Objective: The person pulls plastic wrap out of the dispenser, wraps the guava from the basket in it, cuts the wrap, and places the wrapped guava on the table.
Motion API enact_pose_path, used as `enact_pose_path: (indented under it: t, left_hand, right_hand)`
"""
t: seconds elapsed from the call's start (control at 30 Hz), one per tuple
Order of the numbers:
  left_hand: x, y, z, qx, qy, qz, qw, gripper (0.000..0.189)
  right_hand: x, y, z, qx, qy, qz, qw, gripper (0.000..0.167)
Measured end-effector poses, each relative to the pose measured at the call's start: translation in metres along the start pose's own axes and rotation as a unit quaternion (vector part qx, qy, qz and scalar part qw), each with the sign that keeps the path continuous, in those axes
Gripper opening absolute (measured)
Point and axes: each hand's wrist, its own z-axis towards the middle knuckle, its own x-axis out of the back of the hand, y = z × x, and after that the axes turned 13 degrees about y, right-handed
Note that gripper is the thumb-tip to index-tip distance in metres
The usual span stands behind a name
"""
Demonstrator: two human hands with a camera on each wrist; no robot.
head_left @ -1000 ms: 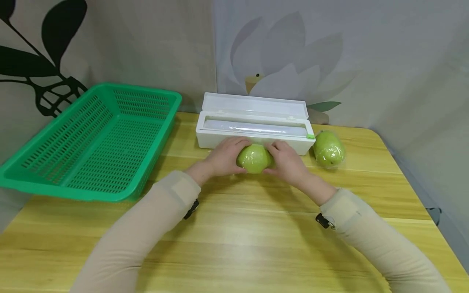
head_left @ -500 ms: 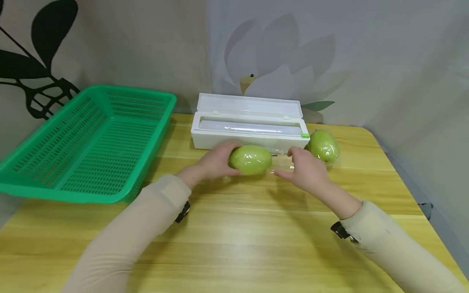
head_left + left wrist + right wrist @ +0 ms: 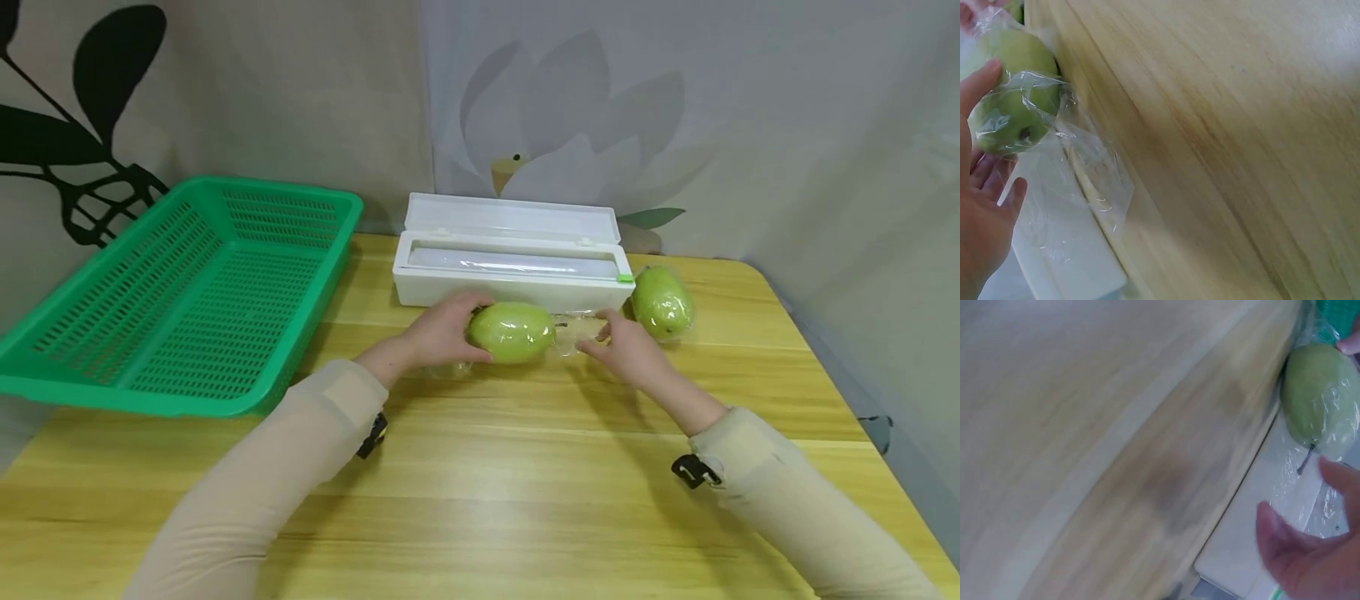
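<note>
A green pear, covered in clear plastic wrap, lies sideways close in front of the white wrap box. My left hand grips its left end, thumb on the near side and fingers on the far side. Loose film trails from that end in the left wrist view. The pear's stem points toward my right hand. Thumb and forefinger of this hand stand apart, right at the loose film beyond the stem. A second wrapped pear rests right of the box.
The box's lid is raised, showing a film roll inside. A green slider sits at the right end of its front edge. A green plastic basket stands on the left of the wooden table, before a fabric backdrop.
My right hand has left the pear's side and moved right to the loose film, its fingers now nearer together. The left hand still grips the pear, which shows more of its length.
</note>
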Motion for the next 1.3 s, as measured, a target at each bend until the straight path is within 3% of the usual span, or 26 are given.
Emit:
enact_pose_path:
  t: [0.13, 0.33, 0.6, 0.83, 1.07, 1.3]
  left_hand:
    - [0.0, 0.001, 0.0, -0.002, -0.005, 0.002, 1.0, 0.081]
    - [0.0, 0.003, 0.001, -0.01, -0.014, -0.001, 0.9999, 0.08]
    - [-0.001, 0.004, 0.002, -0.011, -0.019, -0.007, 0.9997, 0.078]
    - [0.001, 0.004, 0.001, 0.0, -0.024, -0.011, 0.9996, 0.08]
    - [0.002, 0.002, 0.003, -0.007, -0.022, -0.016, 0.9996, 0.079]
    - [0.002, 0.002, 0.004, -0.009, -0.026, -0.018, 0.9995, 0.079]
  right_hand:
    - [-0.005, -0.002, 0.006, 0.008, 0.018, 0.094, 0.9954, 0.073]
    - [-0.012, -0.008, 0.01, 0.049, 0.019, 0.181, 0.982, 0.081]
    - [-0.015, -0.015, 0.008, 0.094, 0.015, 0.186, 0.9779, 0.084]
    - [-0.008, -0.007, 0.004, 0.085, 0.033, 0.211, 0.9731, 0.066]
    - [-0.009, -0.003, 0.01, 0.059, -0.017, 0.223, 0.973, 0.057]
    - [-0.018, -0.011, 0.017, 0.061, -0.031, 0.246, 0.9668, 0.058]
